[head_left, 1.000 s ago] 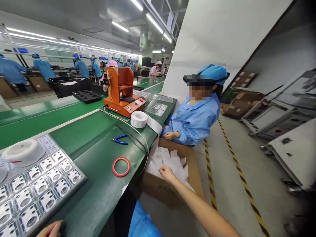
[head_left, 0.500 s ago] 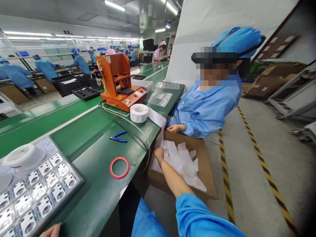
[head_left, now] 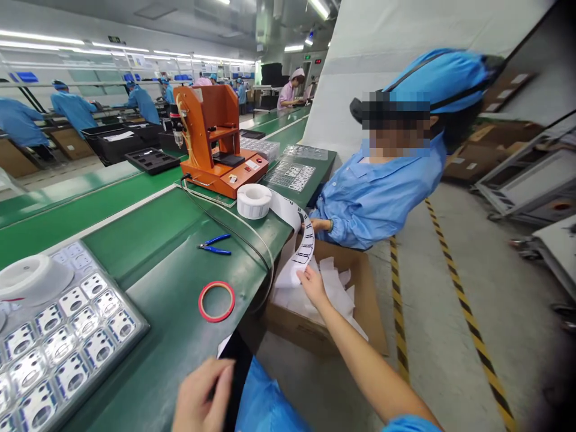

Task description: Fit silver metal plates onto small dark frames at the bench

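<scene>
A strip of label tape with black marks curves down from a white label roll over the table edge. My right hand pinches the strip's lower part above a cardboard box. White backing pieces lie crumpled in that box. At the bottom, by the near table edge, my left hand is raised with loosely bent, slightly blurred fingers, the thumb apart and nothing visible in them. Blue cutting pliers and a red-edged tape ring lie on the green table.
An orange press machine stands behind the label roll, its cable crossing the table. On the left, a tray of silver parts carries another white roll. A co-worker in blue sits close beyond the box.
My right hand has come up out of the box, lifting the strip so its black-marked side shows. My left hand has moved right from the bottom left, off the tray's side.
</scene>
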`<action>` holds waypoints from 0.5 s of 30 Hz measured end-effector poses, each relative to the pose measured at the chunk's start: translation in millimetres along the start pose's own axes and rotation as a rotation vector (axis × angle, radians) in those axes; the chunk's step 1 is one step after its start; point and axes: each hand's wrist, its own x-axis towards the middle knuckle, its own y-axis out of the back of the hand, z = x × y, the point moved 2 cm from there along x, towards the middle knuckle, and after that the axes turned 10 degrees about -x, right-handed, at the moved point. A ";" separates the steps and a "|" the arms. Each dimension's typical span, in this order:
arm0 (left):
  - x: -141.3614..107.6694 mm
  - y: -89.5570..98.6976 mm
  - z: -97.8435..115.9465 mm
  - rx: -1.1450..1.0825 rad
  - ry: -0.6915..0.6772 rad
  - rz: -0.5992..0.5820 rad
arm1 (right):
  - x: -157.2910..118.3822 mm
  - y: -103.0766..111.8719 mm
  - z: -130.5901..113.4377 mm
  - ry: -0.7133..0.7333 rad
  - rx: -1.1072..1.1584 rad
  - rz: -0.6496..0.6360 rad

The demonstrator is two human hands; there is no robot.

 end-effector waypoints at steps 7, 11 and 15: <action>130.4 -131.0 16.5 0.045 -0.137 -0.256 | -27.0 22.4 -33.1 0.228 -0.010 -0.108; 174.0 -160.2 10.1 0.113 -0.104 -0.266 | -28.3 33.4 -44.8 0.326 -0.060 -0.129; 193.4 -168.7 12.5 0.158 -0.063 -0.325 | -26.6 40.0 -50.4 0.399 -0.108 -0.124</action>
